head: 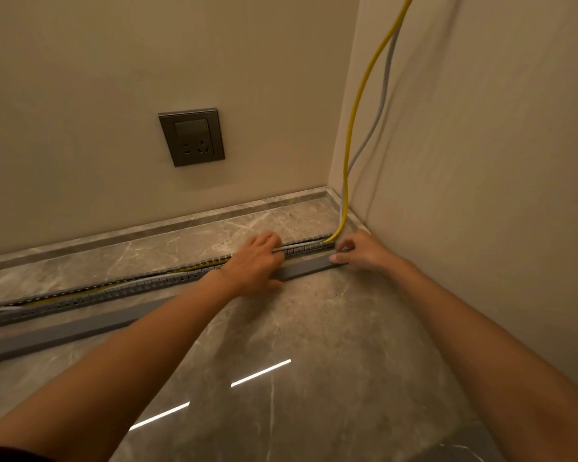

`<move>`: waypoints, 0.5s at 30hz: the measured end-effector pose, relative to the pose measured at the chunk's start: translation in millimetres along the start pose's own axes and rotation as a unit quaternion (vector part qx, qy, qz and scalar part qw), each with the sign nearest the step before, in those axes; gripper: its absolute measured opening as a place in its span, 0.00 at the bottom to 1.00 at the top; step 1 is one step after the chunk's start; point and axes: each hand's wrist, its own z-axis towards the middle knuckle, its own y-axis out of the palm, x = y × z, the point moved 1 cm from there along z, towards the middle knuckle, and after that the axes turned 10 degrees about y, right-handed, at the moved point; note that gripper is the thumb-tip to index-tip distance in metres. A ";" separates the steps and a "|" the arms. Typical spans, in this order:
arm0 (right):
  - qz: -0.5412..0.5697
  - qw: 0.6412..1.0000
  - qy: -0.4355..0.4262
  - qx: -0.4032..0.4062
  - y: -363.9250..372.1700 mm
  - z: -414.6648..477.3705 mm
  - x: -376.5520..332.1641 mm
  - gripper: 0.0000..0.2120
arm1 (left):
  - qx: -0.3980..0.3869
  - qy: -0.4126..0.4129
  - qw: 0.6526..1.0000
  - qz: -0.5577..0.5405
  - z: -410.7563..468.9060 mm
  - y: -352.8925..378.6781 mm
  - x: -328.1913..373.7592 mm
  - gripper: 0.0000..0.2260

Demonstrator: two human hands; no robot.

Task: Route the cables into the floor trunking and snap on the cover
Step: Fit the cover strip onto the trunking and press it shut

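Note:
A long grey slotted trunking (121,290) lies on the marble floor, running from the left edge to the corner. A yellow cable (356,118) and a grey cable (382,95) drop down the corner and run inside it. The flat grey cover (64,331) lies along the trunking's near side. My left hand (254,265) rests over the trunking and the cover, fingers pressing into the channel. My right hand (361,250) holds the cover's right end near the corner, thumb on its top face.
A dark wall socket (191,136) sits on the back wall above the trunking. A stone skirting (147,228) lines the back wall. The right wall (481,161) stands close to my right hand. Polished floor (314,345) lies open in front.

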 end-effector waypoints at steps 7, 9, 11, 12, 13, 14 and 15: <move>-0.193 0.979 -0.051 0.032 6.3 -11.1 2.8 0.21 | -0.011 -0.046 0.998 -0.028 -3.1 5.6 13.1 0.15; -0.223 0.971 -0.070 0.048 8.2 -13.3 -1.4 0.17 | -0.010 -0.043 0.999 -0.019 -4.3 3.3 14.8 0.19; -0.251 0.962 -0.091 0.051 9.5 -17.3 -7.8 0.16 | -0.010 -0.033 0.999 0.020 -5.5 3.0 14.0 0.20; -0.260 0.959 -0.103 0.053 10.5 -19.1 -11.3 0.15 | -0.012 -0.037 0.999 0.033 -6.7 2.4 13.7 0.19; -0.264 0.956 -0.115 0.060 11.9 -20.6 -14.7 0.15 | -0.014 -0.042 0.998 0.042 -7.9 2.7 13.3 0.18; -0.264 0.953 -0.128 0.072 13.5 -22.1 -18.6 0.13 | -0.014 -0.050 0.998 0.043 -9.2 2.8 13.1 0.16; -0.262 0.951 -0.141 0.084 15.4 -22.9 -22.1 0.11 | -0.012 -0.061 0.997 0.037 -10.9 3.3 12.6 0.14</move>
